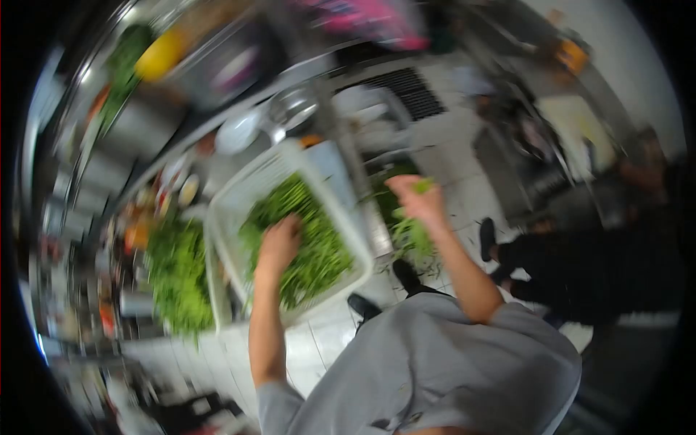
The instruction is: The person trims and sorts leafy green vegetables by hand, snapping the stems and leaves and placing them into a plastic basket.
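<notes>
A white plastic basket [361, 250] stands tilted in the view, with leafy greens [319, 254] in it. My left hand [281, 243] rests on the greens inside the basket, its fingers curled down among the stems and partly hidden. Out to the right of the basket, my right hand [420, 199] is raised with a bit of green stem at its fingers, and its grip is blurred. Below that hand, loose greens [413, 235] hang or lie near a dark bin. More leafy greens [177, 275] are heaped left of the basket.
Metal bowls [293, 105] and a white bowl [238, 132] sit behind the basket. A person in dark clothes [594, 268] stands at the right, beside a counter with a cutting board [576, 134]. A floor drain grate [409, 94] lies ahead. Another person is at the lower left.
</notes>
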A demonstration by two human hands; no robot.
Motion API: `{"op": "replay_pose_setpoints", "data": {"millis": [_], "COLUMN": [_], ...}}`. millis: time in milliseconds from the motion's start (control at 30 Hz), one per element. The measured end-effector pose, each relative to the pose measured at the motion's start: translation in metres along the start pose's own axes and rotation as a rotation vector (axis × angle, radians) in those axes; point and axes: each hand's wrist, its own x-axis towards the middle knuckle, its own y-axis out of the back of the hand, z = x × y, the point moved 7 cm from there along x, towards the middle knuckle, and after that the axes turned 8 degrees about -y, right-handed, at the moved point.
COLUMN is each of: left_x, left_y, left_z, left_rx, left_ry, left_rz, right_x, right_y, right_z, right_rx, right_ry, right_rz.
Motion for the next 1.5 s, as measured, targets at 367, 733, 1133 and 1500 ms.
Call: {"op": "replay_pose_setpoints", "data": {"millis": [367,733,1133,1500], "left_x": [-0.018,-0.034,-0.060,-0.070], "left_y": [0.023,0.081,0.103,0.095], "left_z": [0.004,0.051,0.023,-0.014], "left_rx": [-0.138,-0.478,-0.981,-1.100], "left_ry": [-0.006,0.091,0.125,0.200], "left_rz": [0.051,0.371,0.574,0.629], "right_x": [-0.068,-0.049,-0.030,0.020], "right_y": [-0.115,-0.154,-0.183,-0.148], "right_z": [0.022,-0.049,-0.071,-0.051], "right_rx": [-0.703,-0.220,0.021,-0.430], "right_ry": [0.805,0.611,0.090,0.242], "right_rz": [-0.324,-0.516,-0.730,-0.481]}}
